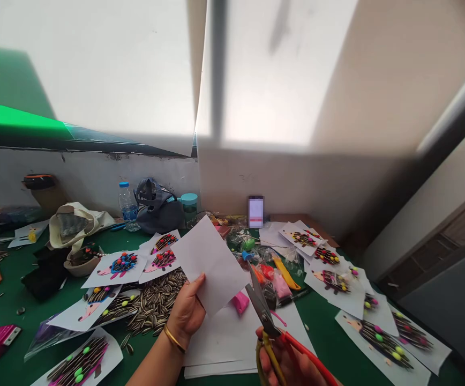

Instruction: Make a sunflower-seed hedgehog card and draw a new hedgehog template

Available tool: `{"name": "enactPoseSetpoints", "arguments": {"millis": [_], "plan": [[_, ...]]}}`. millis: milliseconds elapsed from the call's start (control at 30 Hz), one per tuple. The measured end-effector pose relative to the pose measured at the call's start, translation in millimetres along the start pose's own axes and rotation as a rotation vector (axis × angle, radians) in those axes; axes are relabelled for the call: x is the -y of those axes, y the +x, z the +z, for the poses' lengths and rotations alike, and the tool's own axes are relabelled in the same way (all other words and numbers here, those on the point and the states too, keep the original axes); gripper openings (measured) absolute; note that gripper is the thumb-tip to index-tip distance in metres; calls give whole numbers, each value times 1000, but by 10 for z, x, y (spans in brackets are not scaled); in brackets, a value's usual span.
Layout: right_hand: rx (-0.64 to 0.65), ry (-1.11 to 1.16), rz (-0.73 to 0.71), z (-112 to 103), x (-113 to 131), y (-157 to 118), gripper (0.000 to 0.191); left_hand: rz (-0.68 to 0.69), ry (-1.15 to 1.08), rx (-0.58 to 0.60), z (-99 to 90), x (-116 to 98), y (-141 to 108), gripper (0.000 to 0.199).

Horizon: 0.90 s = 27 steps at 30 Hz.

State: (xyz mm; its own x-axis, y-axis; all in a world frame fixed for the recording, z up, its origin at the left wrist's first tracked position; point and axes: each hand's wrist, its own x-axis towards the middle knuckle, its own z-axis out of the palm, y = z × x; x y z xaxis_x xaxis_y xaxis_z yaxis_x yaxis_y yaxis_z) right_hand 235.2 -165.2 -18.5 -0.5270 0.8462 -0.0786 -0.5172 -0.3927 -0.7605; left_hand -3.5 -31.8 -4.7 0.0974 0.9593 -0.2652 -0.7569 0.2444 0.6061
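Note:
In the head view my left hand (190, 308) pinches a blank white sheet of paper (212, 262) near its lower left corner and holds it up, tilted. My right hand (284, 359) is closed round the handles of a pair of scissors (267, 313), one handle red and the other yellowish. The scissor blades are spread apart and point up, close to the sheet's right corner. Below both hands lies a stack of white paper (216, 343). A lump of pink clay (239, 303) sits just behind it.
Sunflower seeds (156, 300) are piled left of my left hand. Finished hedgehog cards (332, 284) overlap on the right, others (122, 265) on the left. Bagged coloured clay (280, 279), a phone (255, 212), a water bottle (128, 206) and a dark bag (158, 209) stand or lie farther back.

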Motion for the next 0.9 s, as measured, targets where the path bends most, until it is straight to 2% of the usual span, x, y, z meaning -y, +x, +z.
{"name": "enactPoseSetpoints", "arguments": {"millis": [100,233,433,633,700,800,900], "plan": [[-33,138,0,11,-65,69,74,48,17,-11,6,19,8,47],[27,147,7,13,-89,120,72,124,23,-80,3,26,29,47],[8,176,18,107,-37,106,65,51,32,-165,-11,-5,24,42],[39,305,21,83,-103,154,67,154,-1,-87,18,15,45,42],[44,298,28,75,-112,152,69,187,22,-85,21,25,49,40],[32,245,35,75,-138,145,68,194,76,-140,10,27,50,39],[87,35,-23,72,-200,157,65,176,115,-197,-4,19,51,37]]}}
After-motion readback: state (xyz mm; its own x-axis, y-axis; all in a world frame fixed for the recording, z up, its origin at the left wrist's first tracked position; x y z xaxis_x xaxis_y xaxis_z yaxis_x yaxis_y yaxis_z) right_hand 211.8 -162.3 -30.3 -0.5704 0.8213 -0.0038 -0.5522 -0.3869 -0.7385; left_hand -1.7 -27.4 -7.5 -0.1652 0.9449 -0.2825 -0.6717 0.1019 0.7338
